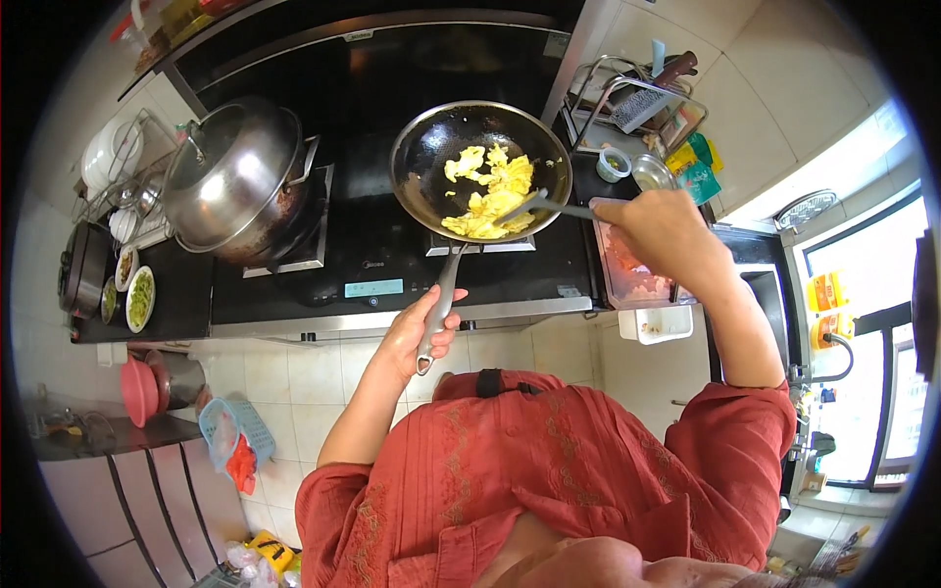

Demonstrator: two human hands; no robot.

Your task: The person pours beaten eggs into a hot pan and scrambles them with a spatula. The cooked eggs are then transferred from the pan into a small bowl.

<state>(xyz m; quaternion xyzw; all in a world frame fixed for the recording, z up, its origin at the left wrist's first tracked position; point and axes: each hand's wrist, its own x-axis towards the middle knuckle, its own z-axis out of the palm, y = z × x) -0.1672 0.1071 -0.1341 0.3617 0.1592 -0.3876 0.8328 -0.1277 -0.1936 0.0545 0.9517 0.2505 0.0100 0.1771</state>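
Observation:
My left hand (424, 332) grips the grey handle (439, 312) of a dark wok (423, 165), which sits over the right burner (481, 246) of a black gas stove. Yellow scrambled egg (496, 187) lies in broken pieces across the wok's bottom and near side. In my right hand (658, 231) is a grey spatula (570, 209), held from the wok's right side. Its blade rests among the egg pieces, partly covered by them.
A lidded steel wok (235, 176) covers the left burner. Small dishes of chopped food (140, 299) stand at the counter's left end. To the right are a pink cutting board (636, 287), a small tub (613, 164), a metal bowl (653, 173) and a knife rack (632, 103).

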